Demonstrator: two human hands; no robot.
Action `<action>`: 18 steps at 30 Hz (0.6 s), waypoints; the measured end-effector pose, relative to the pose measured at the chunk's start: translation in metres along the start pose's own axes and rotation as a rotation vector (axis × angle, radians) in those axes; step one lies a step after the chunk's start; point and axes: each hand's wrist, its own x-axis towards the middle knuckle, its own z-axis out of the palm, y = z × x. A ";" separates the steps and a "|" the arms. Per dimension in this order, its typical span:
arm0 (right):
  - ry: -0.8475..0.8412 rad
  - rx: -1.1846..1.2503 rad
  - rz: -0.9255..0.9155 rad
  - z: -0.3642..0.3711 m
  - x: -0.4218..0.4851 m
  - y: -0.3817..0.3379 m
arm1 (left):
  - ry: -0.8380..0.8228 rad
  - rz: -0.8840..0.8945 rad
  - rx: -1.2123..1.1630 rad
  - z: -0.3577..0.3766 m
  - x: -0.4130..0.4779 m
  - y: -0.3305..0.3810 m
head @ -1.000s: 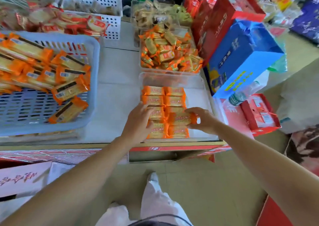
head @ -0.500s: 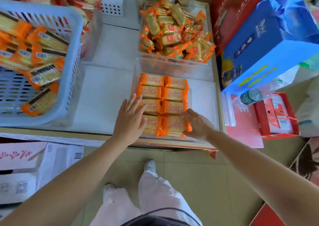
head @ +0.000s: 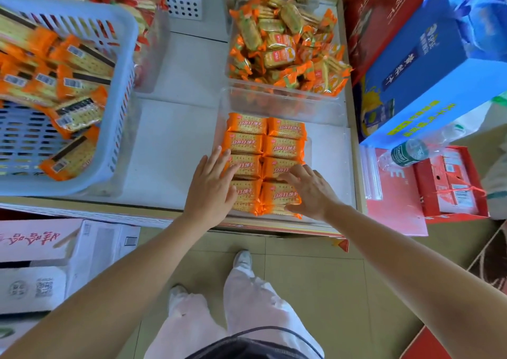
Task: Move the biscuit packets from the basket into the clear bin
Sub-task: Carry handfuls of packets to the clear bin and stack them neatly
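both hands flat, fingers spread, gripping nothing: left hand (head: pixel 212 191) & right hand (head: pixel 310 191) flank biscuit packets (head: pixel 264 163) in clear bin (head: pixel 329 150), frame center.

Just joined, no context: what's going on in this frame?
A person is stocking orange biscuit packets into a clear bin on a white counter. The packets lie in two neat columns at the bin's left side. The left hand and right hand are both open, resting flat on the near packets, nothing in either grip. Many more packets remain in the blue basket to the left.
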 end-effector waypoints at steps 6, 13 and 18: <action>-0.049 0.070 0.011 -0.001 0.004 0.001 | -0.033 -0.004 0.000 0.000 0.000 -0.001; 0.095 0.403 -0.053 -0.057 0.031 -0.023 | 0.074 0.036 -0.087 -0.034 -0.001 0.006; 0.322 0.704 -0.070 -0.115 0.075 -0.078 | 0.436 0.085 -0.063 -0.097 -0.009 0.015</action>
